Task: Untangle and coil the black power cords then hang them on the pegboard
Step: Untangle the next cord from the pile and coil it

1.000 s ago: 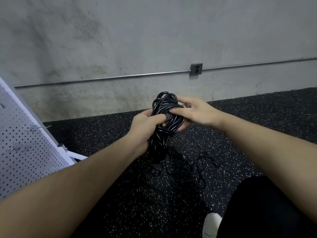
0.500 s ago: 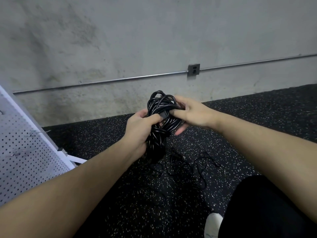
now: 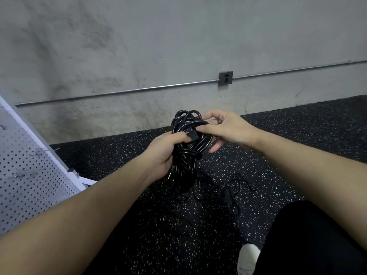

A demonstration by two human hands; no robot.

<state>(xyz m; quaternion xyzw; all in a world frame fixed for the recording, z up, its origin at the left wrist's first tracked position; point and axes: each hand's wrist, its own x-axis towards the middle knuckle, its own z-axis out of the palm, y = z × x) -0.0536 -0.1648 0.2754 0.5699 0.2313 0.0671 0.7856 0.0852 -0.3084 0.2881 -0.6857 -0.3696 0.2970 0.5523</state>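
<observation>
My hands were both on the one bundle. My left hand [image 3: 165, 153] gripped the coiled black power cord [image 3: 186, 147] around its middle, fingers wrapped over the loops, and held it up in front of me above the floor [image 3: 119, 195]. My right hand [image 3: 224, 130] pinched what looked like the plug end against the top of the coil with thumb and forefinger, the other fingers spread loosely behind the loops.

I judged this cord nearly finished: the loops were gathered into one bunch, and only the tail needed tucking or wrapping. More black cord [image 3: 228, 187] lay loose and tangled on the floor just below the bundle; I could not tell whether it was a separate cord or the trailing end of this one. The white pegboard [image 3: 29, 175] stood well to my left, its hooks [image 3: 23, 173] bare in the part I could see, so nothing there was hung yet. The hanging was all left to do, and likely more coiling.
</observation>
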